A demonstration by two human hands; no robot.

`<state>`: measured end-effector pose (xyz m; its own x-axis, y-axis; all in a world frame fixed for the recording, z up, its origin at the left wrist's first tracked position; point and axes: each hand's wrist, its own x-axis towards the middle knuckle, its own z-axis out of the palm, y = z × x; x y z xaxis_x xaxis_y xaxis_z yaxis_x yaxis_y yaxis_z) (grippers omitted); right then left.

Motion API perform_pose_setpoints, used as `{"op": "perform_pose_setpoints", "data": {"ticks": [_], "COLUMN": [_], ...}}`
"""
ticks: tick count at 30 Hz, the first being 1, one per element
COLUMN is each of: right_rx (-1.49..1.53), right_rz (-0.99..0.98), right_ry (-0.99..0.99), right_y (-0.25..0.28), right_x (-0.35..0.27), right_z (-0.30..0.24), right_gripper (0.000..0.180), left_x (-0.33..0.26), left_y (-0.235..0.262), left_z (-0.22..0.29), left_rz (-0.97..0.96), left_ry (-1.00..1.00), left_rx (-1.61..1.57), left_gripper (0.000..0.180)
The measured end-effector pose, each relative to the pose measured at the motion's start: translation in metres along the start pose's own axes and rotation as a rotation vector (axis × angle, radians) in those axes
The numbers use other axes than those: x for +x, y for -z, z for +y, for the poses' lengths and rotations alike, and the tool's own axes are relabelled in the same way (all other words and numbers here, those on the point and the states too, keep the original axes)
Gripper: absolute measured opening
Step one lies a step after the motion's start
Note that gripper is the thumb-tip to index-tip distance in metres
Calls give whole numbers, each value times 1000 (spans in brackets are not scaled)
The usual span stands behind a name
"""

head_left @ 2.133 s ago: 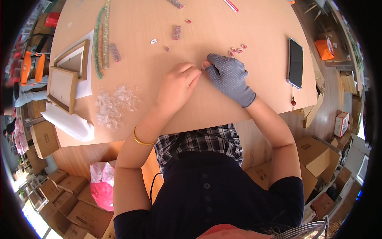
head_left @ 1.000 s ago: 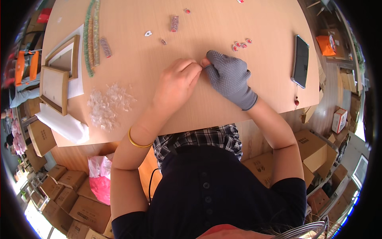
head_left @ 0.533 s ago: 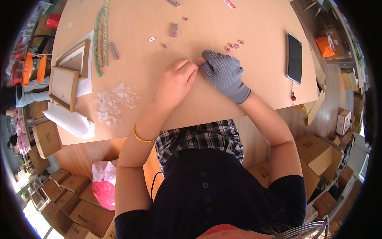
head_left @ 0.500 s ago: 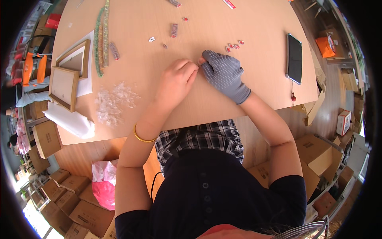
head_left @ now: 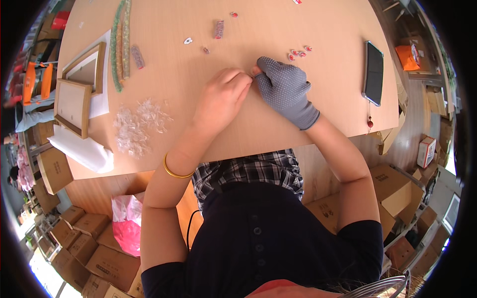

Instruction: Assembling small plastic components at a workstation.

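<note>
My bare left hand (head_left: 222, 99) is closed in a pinch above the table, with a gold bangle (head_left: 175, 171) on its forearm. Close beside its fingertips, my right hand (head_left: 286, 89) is curled closed in a grey dotted glove whose thumb end is uncovered. Whatever lies between the fingers is too small or hidden to make out. Beyond the hands sit a small reddish piece (head_left: 206, 50), a white tag-like piece (head_left: 188, 40) and a wrapped reddish roll (head_left: 219, 29). A cluster of several small red-and-silver pieces (head_left: 295, 53) lies past the right hand.
At the left are a pile of clear plastic scraps (head_left: 141, 126), wooden frames (head_left: 73, 107), a white wrapped bundle (head_left: 82, 149), long green and yellow strands (head_left: 121, 44) and another wrapped roll (head_left: 137, 56). A phone (head_left: 373, 73) lies at the right. Cardboard boxes (head_left: 109, 263) stand on the floor.
The view has shifted slightly, so the tabletop things appear a little displaced. Both hands stay closed with their fingertips close together; the right hand sits slightly further right in the picture.
</note>
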<state>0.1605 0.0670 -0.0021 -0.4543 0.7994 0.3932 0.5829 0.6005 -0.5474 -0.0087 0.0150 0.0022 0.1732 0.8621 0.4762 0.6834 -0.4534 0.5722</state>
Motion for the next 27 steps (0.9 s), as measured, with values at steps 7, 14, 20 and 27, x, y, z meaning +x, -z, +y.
{"op": "perform_pose_setpoints", "data": {"ticks": [7, 14, 20, 27], "right_rx": [-57, 27, -20, 353], "right_rz": [-75, -7, -58, 171], "right_ry": [-8, -54, -8, -161], "right_y": [5, 0, 5, 8], "right_x": [1, -3, 1, 6], "right_z": [-5, 1, -1, 3], "right_gripper": [10, 8, 9, 15], "left_x": [-1, -2, -1, 0], "left_y": [0, -2, -1, -2], "left_z": [-1, 0, 1, 2], "left_rz": [-1, -15, -24, 28], "left_ry": [-30, -28, -8, 106], "left_rx": [34, 16, 16, -85], "left_gripper": [13, 11, 11, 13]}}
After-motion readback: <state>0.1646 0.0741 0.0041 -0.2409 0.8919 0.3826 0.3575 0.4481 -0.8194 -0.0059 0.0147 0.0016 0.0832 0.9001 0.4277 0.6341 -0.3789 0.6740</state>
